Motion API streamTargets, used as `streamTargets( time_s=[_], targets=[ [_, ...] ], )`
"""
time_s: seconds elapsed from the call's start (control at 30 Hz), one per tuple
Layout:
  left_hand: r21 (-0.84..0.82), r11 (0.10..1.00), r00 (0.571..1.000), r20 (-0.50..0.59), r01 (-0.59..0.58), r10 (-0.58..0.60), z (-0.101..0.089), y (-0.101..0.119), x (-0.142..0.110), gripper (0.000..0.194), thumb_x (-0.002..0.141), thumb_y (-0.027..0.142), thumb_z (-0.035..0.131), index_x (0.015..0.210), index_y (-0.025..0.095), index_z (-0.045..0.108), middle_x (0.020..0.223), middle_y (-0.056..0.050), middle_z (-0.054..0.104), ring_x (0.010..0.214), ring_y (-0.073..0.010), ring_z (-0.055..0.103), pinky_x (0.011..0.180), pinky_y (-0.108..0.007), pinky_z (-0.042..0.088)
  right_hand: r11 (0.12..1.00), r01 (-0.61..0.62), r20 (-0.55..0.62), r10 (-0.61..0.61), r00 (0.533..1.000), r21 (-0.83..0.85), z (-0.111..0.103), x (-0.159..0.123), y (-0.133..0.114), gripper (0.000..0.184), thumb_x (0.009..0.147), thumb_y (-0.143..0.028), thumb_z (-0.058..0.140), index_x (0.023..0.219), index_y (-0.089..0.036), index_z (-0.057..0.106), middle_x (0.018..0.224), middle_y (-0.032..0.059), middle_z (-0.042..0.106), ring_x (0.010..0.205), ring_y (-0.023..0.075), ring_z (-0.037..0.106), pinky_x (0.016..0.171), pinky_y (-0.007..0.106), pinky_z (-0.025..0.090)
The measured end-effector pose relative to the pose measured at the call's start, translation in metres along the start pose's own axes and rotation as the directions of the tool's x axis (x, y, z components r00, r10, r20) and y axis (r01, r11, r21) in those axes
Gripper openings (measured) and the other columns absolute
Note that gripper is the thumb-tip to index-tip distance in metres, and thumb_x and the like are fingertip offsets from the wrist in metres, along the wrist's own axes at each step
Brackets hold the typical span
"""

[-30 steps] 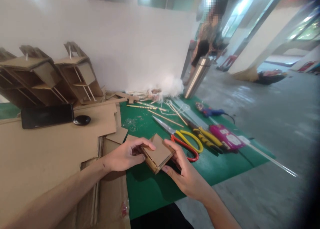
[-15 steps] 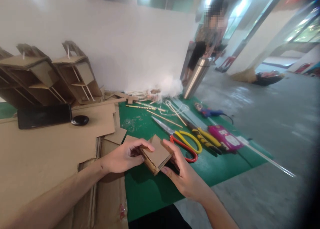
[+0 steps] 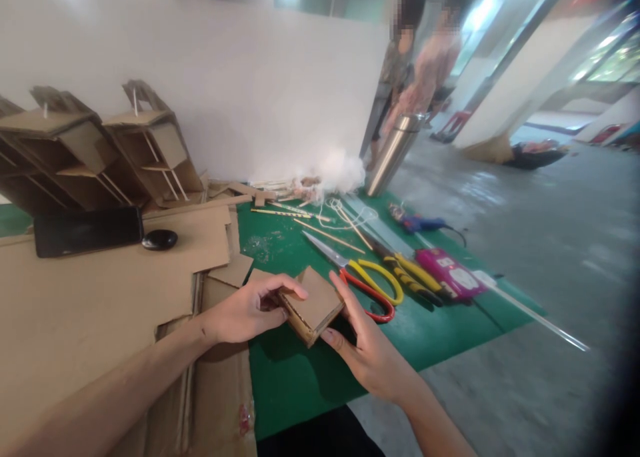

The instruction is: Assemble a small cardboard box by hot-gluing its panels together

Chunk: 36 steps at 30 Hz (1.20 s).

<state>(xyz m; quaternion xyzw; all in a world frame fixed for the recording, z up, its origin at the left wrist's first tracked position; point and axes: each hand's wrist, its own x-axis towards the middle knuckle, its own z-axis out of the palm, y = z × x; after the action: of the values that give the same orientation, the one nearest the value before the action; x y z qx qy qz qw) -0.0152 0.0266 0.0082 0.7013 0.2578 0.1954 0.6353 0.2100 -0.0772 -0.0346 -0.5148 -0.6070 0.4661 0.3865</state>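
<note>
A small, flat cardboard box (image 3: 313, 299) is held between my two hands above the green tabletop. My left hand (image 3: 263, 308) grips its left corner, index finger on top and thumb against the side. At the right edge, my right hand (image 3: 357, 340) has its fingers along the far side and its thumb at the near side. The underside of the box is hidden. Scissors (image 3: 357, 270) with one yellow and one red handle lie just beyond my right hand. Beside them are pliers (image 3: 410, 277) with yellow and black grips.
Cardboard sheets (image 3: 100, 297) cover the left side, bearing a phone (image 3: 89, 232) and a black mouse (image 3: 160, 240). Cardboard shelf models (image 3: 150, 150) stand behind. A purple box (image 3: 450, 272), a blue glue gun (image 3: 417, 223) and a steel flask (image 3: 395, 154) are at the right. Two people stand beyond.
The box and my hands have hardly moved; my right fingers sit slightly more apart from the box's top. In the background, the two people have shifted apart.
</note>
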Motion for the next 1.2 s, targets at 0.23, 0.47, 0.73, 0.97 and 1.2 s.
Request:
streamTargets(
  time_s=[0.23,0.47,0.73,0.97,1.2],
  targets=[
    [0.013,1.000,1.000,0.020,-0.003,0.003,-0.0007,0.0013,-0.0003,0.027,0.080,0.012,0.064,0.106,0.021,0.064,0.107,-0.004,0.065,0.090,-0.0167,0.062,0.078,-0.028,0.047,1.000,-0.008,-0.006,0.007,1.000,-0.029,-0.0009,-0.0004,-0.0011,0.076,0.101,-0.046,0.050,0.161,-0.036,0.005,0.168,0.0045,0.020,0.152,0.0249,0.026,0.121,0.050,0.030],
    [0.006,1.000,1.000,0.009,-0.014,0.014,-0.0009,-0.0004,-0.0007,0.027,0.081,0.011,0.063,0.106,0.021,0.065,0.107,-0.004,0.064,0.091,-0.0169,0.062,0.079,-0.028,0.047,1.000,-0.013,-0.002,0.013,1.000,-0.009,-0.0001,0.0006,-0.0018,0.080,0.100,-0.047,0.051,0.162,-0.035,0.002,0.169,0.0044,0.017,0.153,0.0262,0.024,0.121,0.051,0.029],
    [-0.037,0.998,0.999,0.014,-0.042,0.042,-0.0007,-0.0038,-0.0012,0.028,0.082,0.008,0.062,0.107,0.021,0.065,0.107,-0.004,0.063,0.093,-0.0163,0.062,0.081,-0.027,0.046,1.000,-0.028,-0.001,0.028,1.000,0.005,-0.0007,-0.0002,-0.0008,0.082,0.100,-0.048,0.051,0.161,-0.036,-0.003,0.169,0.0034,0.018,0.153,0.0260,0.024,0.121,0.050,0.029],
    [-0.005,0.999,0.999,0.016,-0.046,0.046,-0.0009,-0.0031,-0.0008,0.028,0.082,0.009,0.061,0.107,0.021,0.065,0.105,-0.003,0.064,0.086,-0.0149,0.060,0.074,-0.026,0.046,0.999,-0.039,-0.003,0.039,0.999,0.026,0.0002,0.0011,-0.0017,0.086,0.100,-0.049,0.051,0.161,-0.036,-0.008,0.168,0.0044,0.020,0.152,0.0252,0.026,0.121,0.050,0.030],
    [0.014,0.999,0.999,0.016,-0.033,0.033,-0.0015,-0.0025,-0.0009,0.028,0.081,0.009,0.061,0.106,0.020,0.064,0.104,-0.003,0.063,0.087,-0.0146,0.060,0.075,-0.026,0.046,0.999,-0.038,-0.010,0.038,0.999,0.021,-0.0002,0.0013,-0.0015,0.088,0.098,-0.049,0.053,0.161,-0.034,-0.005,0.167,0.0057,0.023,0.152,0.0255,0.027,0.121,0.051,0.029]
  ],
)
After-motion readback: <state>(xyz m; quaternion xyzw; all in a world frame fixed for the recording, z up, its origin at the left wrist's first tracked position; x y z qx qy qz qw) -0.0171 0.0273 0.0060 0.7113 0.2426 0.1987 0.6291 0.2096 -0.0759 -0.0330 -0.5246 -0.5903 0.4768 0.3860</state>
